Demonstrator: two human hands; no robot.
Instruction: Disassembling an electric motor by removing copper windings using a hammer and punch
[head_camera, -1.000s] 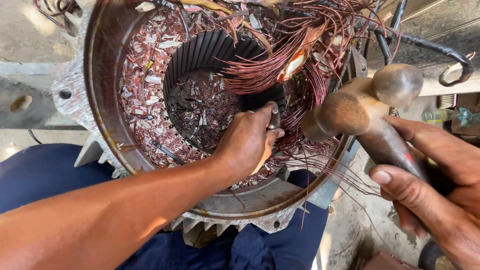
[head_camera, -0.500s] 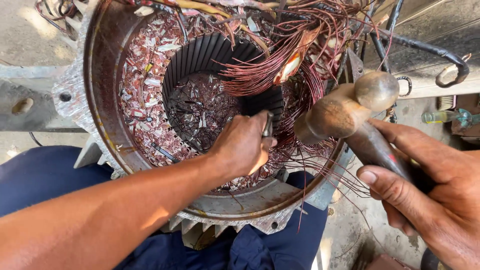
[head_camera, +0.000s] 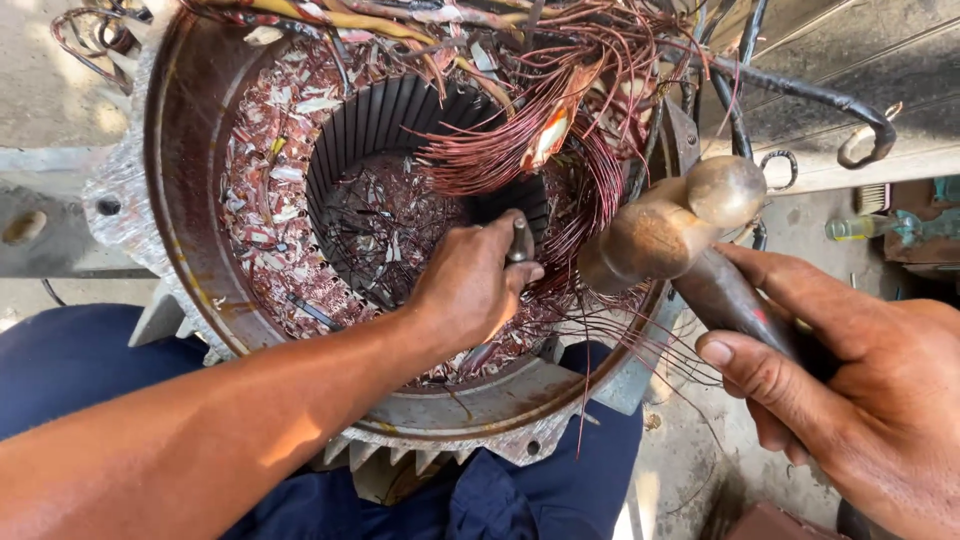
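A big rusty motor stator housing (head_camera: 190, 200) lies between my knees, its slotted core (head_camera: 385, 125) open to view. Bundles of copper winding wire (head_camera: 520, 140) spill out of its right side. My left hand (head_camera: 470, 285) reaches inside and is closed on a metal chisel (head_camera: 521, 240), set against the windings near the core's right edge. My right hand (head_camera: 850, 410) grips the dark handle of a hammer (head_camera: 680, 225). The rounded head hangs over the housing's right rim, just right of the chisel and apart from it.
Cut wire ends and scraps of insulation paper (head_camera: 275, 190) litter the inside of the housing. A black cable with a metal hook (head_camera: 860, 135) runs along the upper right. My blue trousers (head_camera: 80, 360) show below the housing, on a concrete floor.
The hammer head has swung slightly up and right, away from the chisel. My left hand stays on the chisel in about the same place.
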